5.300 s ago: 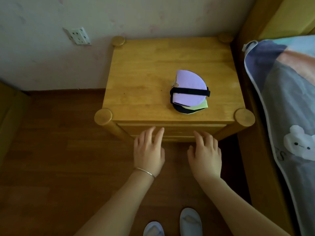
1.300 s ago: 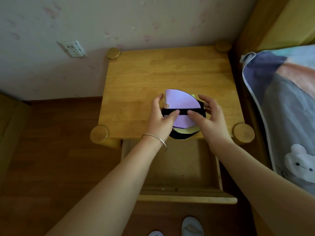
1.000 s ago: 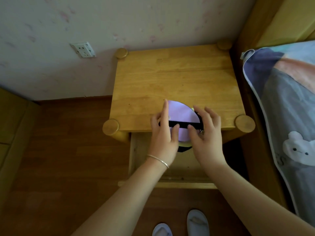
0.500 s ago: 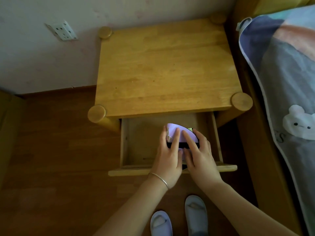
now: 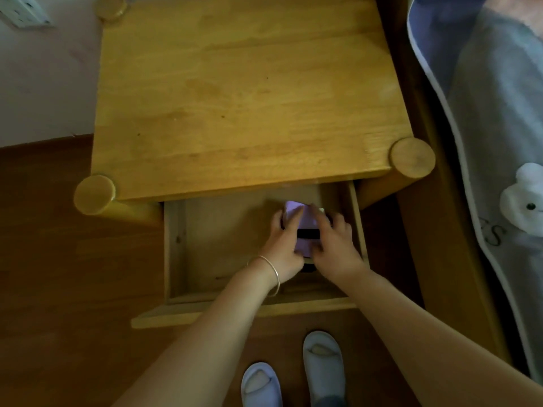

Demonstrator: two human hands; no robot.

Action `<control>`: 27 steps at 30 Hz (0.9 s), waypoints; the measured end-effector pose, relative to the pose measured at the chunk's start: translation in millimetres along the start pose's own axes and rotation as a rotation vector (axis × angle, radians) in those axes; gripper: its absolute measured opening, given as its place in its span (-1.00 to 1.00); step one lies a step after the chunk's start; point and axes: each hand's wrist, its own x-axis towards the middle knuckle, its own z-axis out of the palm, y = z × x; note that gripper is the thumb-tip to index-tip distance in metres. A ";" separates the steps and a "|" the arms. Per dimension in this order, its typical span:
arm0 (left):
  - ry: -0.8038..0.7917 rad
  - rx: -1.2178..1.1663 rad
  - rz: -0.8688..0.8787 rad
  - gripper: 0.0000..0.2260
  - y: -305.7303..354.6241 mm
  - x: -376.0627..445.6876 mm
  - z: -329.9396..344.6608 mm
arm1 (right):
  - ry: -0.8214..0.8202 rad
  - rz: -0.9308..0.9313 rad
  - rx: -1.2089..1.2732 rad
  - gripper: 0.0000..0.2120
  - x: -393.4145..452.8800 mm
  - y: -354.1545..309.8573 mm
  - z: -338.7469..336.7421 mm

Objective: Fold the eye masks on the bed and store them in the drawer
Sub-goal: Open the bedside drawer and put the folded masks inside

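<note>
**Eye Masks Positioned Inside Open Drawer**

The drawer [image 5: 176, 248] stands pulled out below the nightstand top [image 5: 244, 92], at frame centre. The stack of eye masks [image 5: 305, 230], lilac on top with a black strap, sits in the drawer's right rear area. The left hand [image 5: 283, 245] and right hand [image 5: 335, 248] flank and grip the stack, fingers laid over it.

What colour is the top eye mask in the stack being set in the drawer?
Light purple, with a black strap across it; the head view shows the top eye mask between both hands, inside the drawer.
</note>
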 end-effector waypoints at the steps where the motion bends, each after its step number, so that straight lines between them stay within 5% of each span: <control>1: -0.027 0.032 -0.006 -0.21 -0.8 1.9 3.5 | -0.037 0.028 -0.018 -0.23 1.4 3.0 0.6; 9: -0.072 0.213 -0.041 -0.25 -10.3 6.4 10.8 | -0.229 0.196 -0.151 0.01 12.9 6.7 8.4; 27: 0.189 -0.038 0.016 -0.45 8.4 -19.6 -3.4 | 0.006 0.383 0.207 -0.27 -3.8 -29.9 7.5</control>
